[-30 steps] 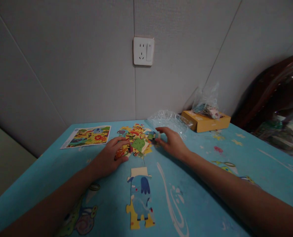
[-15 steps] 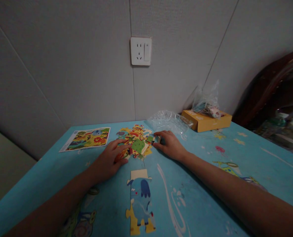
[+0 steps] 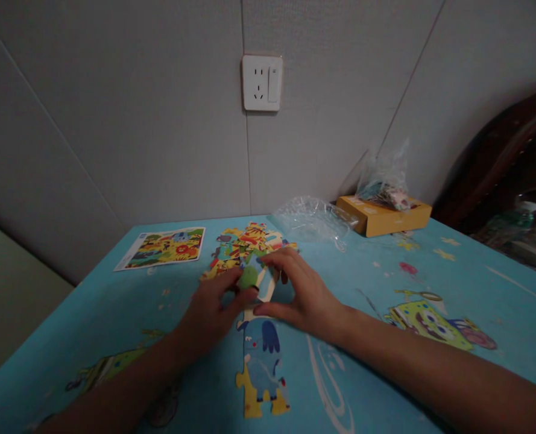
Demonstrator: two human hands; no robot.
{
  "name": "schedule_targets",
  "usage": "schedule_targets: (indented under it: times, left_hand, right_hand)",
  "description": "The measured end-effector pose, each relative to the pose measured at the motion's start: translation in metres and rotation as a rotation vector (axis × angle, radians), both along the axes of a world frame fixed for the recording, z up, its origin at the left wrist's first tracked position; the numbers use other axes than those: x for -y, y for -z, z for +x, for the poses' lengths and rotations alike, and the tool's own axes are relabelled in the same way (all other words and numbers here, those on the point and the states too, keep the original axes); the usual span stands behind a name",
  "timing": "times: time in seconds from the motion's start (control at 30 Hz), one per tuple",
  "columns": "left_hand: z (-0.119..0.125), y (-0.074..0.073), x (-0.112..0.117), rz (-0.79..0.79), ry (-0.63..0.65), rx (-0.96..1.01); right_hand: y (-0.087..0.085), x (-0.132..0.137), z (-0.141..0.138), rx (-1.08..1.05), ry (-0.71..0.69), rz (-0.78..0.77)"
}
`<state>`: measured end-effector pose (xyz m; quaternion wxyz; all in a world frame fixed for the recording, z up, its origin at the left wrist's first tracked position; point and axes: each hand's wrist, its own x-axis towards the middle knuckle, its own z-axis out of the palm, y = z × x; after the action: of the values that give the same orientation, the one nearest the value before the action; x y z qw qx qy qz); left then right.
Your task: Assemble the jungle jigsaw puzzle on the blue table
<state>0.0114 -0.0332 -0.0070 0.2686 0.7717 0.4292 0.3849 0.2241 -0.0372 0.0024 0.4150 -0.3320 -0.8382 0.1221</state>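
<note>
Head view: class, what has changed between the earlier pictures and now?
The left hand has drawn back and rightward, and now pinches the green piece that lay on the puzzle pile. The right hand has drawn back too, closer to the left; whether it holds anything is unclear. The elephant pieces, picture sheet and yellow box stayed put.

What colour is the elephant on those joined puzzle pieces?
The elephant is blue, its ear darker; see the head view.
</note>
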Motion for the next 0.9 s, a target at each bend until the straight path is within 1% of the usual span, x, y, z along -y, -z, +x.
schedule_targets:
  times: [0.07, 0.1, 0.2, 0.27, 0.37, 0.47, 0.57, 0.7, 0.73, 0.8, 0.9]
  left_hand:
    - [0.0033, -0.0002, 0.0031, -0.109, -0.009, 0.107]
    - [0.0034, -0.0006, 0.0031, -0.140, -0.007, 0.151]
    - [0.0005, -0.0014, 0.0004, -0.171, 0.003, 0.219]
    - [-0.0018, -0.0010, -0.0012, -0.176, 0.014, 0.205]
    - [-0.0032, -0.0003, -0.0017, -0.154, 0.029, 0.120]
    - [-0.0034, -0.0019, -0.0013, -0.085, -0.004, 0.066]
    - [-0.0040, -0.0051, -0.0016, -0.064, -0.040, 0.064]
    - [-0.0054, -0.0071, -0.0024, -0.053, -0.093, 0.118]
    - [-0.0056, -0.0069, -0.0024, -0.059, -0.089, 0.130]
    - [-0.0058, -0.0063, -0.0018, -0.090, -0.039, 0.139]
    - [-0.0059, -0.0070, -0.0005, -0.117, 0.047, 0.111]
  right_hand:
    - [0.0020, 0.0012, -0.0011, 0.008, -0.058, -0.037]
    - [0.0031, 0.0008, -0.0007, -0.002, -0.081, -0.062]
    - [0.0055, -0.0013, 0.0012, -0.055, -0.126, -0.134]
    - [0.0058, -0.0017, 0.0019, -0.061, -0.124, -0.141]
    - [0.0040, -0.0008, 0.0025, -0.017, -0.101, -0.120]
    - [0.0007, 0.0006, 0.0039, 0.032, -0.146, -0.161]
    - [-0.0012, 0.0005, 0.0053, 0.087, -0.183, -0.197]
    - [0.0009, -0.0011, 0.0052, 0.081, -0.150, -0.229]
    - [0.0016, -0.0012, 0.0048, 0.078, -0.136, -0.236]
    - [0.0026, -0.0009, 0.0037, 0.075, -0.114, -0.247]
    - [0.0023, -0.0010, 0.0026, 0.058, -0.132, -0.224]
